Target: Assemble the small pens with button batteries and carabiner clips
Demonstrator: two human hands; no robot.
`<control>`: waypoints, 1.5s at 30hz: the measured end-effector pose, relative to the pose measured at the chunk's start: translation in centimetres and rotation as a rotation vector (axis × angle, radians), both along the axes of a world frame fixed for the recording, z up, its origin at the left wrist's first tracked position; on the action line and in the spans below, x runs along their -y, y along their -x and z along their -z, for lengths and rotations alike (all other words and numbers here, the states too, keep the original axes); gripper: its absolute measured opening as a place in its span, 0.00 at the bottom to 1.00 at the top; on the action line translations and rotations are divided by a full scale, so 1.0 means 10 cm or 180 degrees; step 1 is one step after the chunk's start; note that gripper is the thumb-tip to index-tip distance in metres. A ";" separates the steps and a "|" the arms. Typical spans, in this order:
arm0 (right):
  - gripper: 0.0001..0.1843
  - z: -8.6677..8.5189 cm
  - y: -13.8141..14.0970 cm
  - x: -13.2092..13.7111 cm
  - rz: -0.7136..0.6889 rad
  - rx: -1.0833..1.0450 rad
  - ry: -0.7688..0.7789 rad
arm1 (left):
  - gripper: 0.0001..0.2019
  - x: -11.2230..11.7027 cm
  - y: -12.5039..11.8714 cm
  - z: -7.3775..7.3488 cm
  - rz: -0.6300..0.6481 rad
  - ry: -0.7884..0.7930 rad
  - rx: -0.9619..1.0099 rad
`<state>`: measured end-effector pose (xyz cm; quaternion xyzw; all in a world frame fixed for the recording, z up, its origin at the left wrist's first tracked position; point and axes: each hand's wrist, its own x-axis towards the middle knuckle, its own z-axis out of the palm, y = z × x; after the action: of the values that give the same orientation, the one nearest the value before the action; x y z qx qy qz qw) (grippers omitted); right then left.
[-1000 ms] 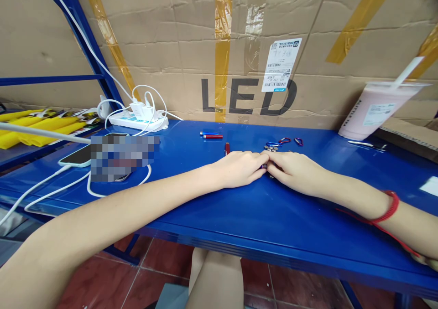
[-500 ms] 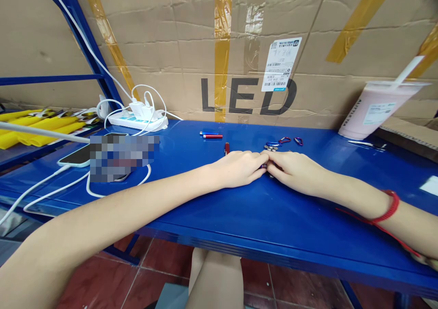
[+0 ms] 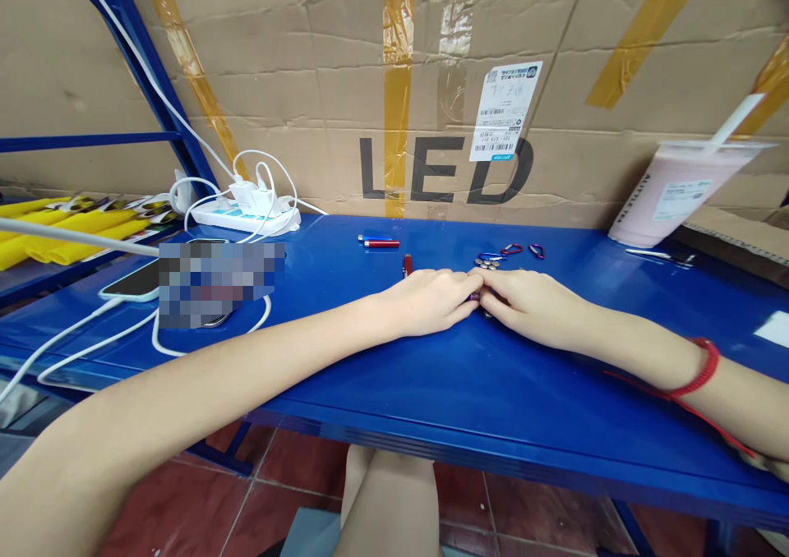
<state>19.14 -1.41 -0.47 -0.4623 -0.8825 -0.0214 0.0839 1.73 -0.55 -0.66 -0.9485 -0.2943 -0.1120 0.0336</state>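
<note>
My left hand (image 3: 428, 301) and my right hand (image 3: 530, 304) meet at the fingertips over the blue table (image 3: 394, 384). Both are closed around a small dark piece (image 3: 474, 296) with a purple-blue sheen; most of it is hidden by the fingers, so its kind does not show. Just beyond the fingertips lie several small silver round pieces (image 3: 488, 264) and a blue carabiner (image 3: 493, 256). Two red carabiners, one nearer (image 3: 511, 249) and one further right (image 3: 536, 250), rest behind my right hand. A red tube (image 3: 408, 265) stands out behind my left hand.
A red tube (image 3: 382, 244) and a blue one (image 3: 377, 237) lie further back. At left are phones (image 3: 132, 282), white cables and a power strip (image 3: 246, 216). A drink cup (image 3: 669, 195) stands at right by the cardboard box (image 3: 320, 89). Yellow packets (image 3: 92, 237) fill the far left.
The view has shifted very slightly. Both hands stay together in the same place, and nothing on the table has visibly moved.
</note>
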 end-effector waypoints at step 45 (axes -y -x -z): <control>0.10 0.02 -0.01 -0.01 -0.0013 0.0012 -0.0121 | 0.10 0.00 0.00 -0.02 0.0033 -0.0035 -0.0026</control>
<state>19.29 -1.34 -0.68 -0.4587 -0.8831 -0.0389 0.0910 1.73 -0.57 -0.51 -0.9503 -0.2886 -0.1099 0.0395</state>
